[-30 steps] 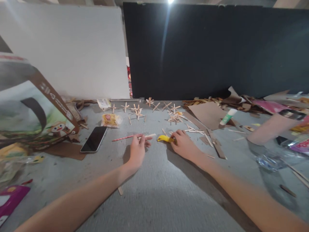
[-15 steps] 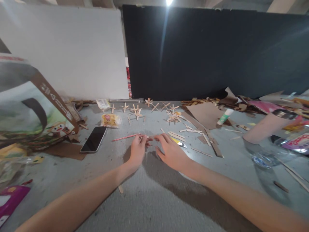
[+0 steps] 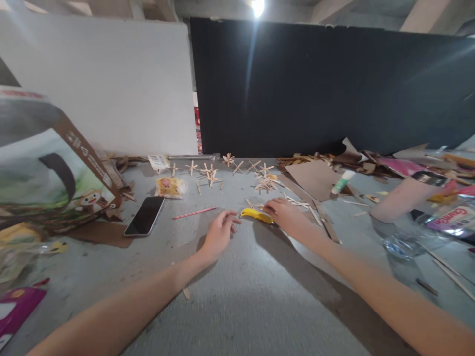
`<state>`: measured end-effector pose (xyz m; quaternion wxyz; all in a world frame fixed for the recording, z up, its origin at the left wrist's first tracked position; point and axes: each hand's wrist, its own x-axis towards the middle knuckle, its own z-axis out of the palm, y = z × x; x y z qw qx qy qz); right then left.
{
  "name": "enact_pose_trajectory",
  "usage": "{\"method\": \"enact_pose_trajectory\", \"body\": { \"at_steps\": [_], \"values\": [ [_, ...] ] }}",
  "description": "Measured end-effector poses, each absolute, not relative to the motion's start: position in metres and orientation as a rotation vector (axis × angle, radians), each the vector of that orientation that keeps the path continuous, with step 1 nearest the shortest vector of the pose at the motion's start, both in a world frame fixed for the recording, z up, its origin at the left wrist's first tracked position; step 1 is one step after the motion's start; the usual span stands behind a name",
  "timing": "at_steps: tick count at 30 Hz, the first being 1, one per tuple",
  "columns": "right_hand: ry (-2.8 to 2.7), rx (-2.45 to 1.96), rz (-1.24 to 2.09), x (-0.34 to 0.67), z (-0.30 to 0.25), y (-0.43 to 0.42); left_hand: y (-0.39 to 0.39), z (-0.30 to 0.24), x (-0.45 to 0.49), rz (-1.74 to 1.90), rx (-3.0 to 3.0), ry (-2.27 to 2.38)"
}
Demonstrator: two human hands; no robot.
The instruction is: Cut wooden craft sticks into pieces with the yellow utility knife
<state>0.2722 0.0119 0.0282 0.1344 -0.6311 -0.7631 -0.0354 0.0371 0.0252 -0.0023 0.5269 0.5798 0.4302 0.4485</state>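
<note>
My left hand (image 3: 219, 232) rests low over the grey table, its fingers spread loosely to the right with nothing seen in them. My right hand (image 3: 284, 213) is bent down over a group of flat wooden craft sticks (image 3: 249, 203). Its fingers are curled together, and whatever they grip is hidden. Between the hands lies a yellow utility knife (image 3: 256, 214), its right end partly under my right hand. A red-striped straw-like stick (image 3: 193, 213) lies left of my left hand. Behind the hands stand several crossed-stick pieces (image 3: 211, 174) and a small heap of short sticks (image 3: 266, 183).
To the left are a phone (image 3: 144, 216), a wrapped snack (image 3: 169, 187) and a large printed bag (image 3: 44, 173). On the right lie cardboard (image 3: 313, 179), a glue stick (image 3: 342, 182), a pink tumbler (image 3: 403, 198) and a clear plastic piece (image 3: 401, 245). White and black boards rise behind.
My right hand has moved right, away from my left hand, uncovering the knife's yellow handle. The left hand has drawn slightly back from the striped stick, and its fingers have loosened.
</note>
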Motion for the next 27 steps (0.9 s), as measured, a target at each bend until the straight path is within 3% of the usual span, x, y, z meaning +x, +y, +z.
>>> {"method": "enact_pose_trajectory", "body": {
  "at_steps": [14,27],
  "values": [
    [-1.648,-2.656,-0.215,0.377,0.02,0.002,0.027,-0.003,0.038,1.065,1.342,1.08],
    [-1.693,-2.6,-0.35,0.367,0.023,-0.021,0.027,0.0,0.038,1.067,1.357,1.087]
  ]
}}
